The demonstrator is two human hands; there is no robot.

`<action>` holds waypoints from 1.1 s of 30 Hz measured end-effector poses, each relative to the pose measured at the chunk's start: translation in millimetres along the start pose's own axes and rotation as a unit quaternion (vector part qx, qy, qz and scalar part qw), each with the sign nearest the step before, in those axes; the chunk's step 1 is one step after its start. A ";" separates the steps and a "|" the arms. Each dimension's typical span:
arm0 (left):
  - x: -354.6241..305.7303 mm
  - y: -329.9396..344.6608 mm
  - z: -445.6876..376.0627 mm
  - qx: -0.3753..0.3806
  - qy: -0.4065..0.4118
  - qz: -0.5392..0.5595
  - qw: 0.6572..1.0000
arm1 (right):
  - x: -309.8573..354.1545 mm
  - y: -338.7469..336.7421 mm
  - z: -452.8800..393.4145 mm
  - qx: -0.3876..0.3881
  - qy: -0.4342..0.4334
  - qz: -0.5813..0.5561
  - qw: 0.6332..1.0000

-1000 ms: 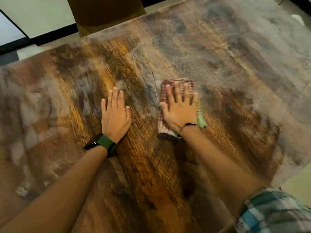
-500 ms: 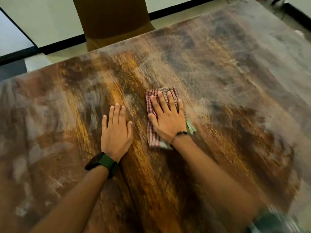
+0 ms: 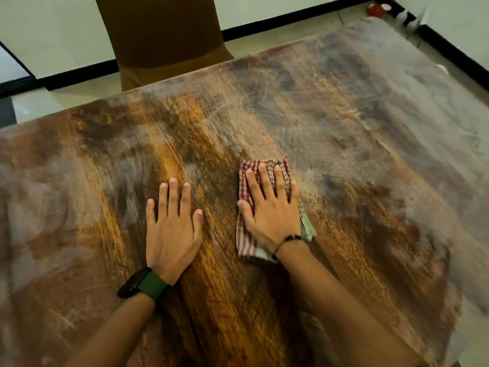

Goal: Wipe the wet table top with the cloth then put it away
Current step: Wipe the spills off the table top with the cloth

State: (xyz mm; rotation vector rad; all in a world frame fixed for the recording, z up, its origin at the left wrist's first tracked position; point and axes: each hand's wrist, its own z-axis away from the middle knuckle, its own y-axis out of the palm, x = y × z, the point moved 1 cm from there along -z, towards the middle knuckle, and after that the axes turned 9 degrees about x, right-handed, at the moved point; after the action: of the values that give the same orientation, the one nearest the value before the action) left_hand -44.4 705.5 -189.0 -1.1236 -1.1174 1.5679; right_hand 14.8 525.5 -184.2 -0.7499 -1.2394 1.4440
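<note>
Head view, looking down on a brown wooden table top (image 3: pixel 344 160) with pale, hazy smears over much of the surface. Right hand (image 3: pixel 270 210) lying flat on a folded checked cloth (image 3: pixel 244 239), red and white with a pale green edge at the wrist side; fingers straight and a little spread, palm pressing the cloth down onto the table, nothing curled around it. Cloth placed near the middle of the table, showing beyond the fingertips and beside the thumb. Thin dark band (image 3: pixel 289 238) on the right wrist. Left hand (image 3: pixel 172 229) also flat on the bare wood, just beside the cloth but apart from it, fingers straight and close together, holding nothing. Dark watch with green strap (image 3: pixel 144 286) on the left wrist. Behind the far edge of the table, a brown chair (image 3: pixel 164 41), pushed close. Beyond, pale floor and wall with a black skirting line. Small red thing (image 3: pixel 377 9) on the floor at the far right corner, too small to identify.
</note>
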 end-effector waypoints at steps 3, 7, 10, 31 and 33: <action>0.2 -0.8 -0.5 0.001 -0.002 -0.005 1.000 | 12.8 -10.4 -38.2 -0.004 0.007 -0.005 1.000; 0.5 0.0 -1.4 0.000 0.000 0.000 1.000 | 25.6 -15.9 -71.6 -0.011 0.014 -0.007 1.000; 1.2 0.8 -1.0 -0.003 -0.001 0.001 1.000 | 32.3 -22.3 -95.2 -0.011 0.013 -0.019 1.000; 2.0 2.4 -2.1 -0.019 -0.001 -0.011 1.000 | 39.8 -8.2 -56.9 -0.007 -0.037 -0.022 0.999; 2.2 3.5 -2.1 -0.017 -0.006 -0.025 1.000 | 40.9 -4.0 -45.1 -0.010 -0.045 -0.020 0.999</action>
State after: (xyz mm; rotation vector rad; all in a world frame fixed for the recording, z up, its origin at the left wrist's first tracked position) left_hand -43.3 707.2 -193.1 -1.1017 -1.1749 1.5251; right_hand 46.7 577.5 -186.0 -0.6776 -1.3318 1.4479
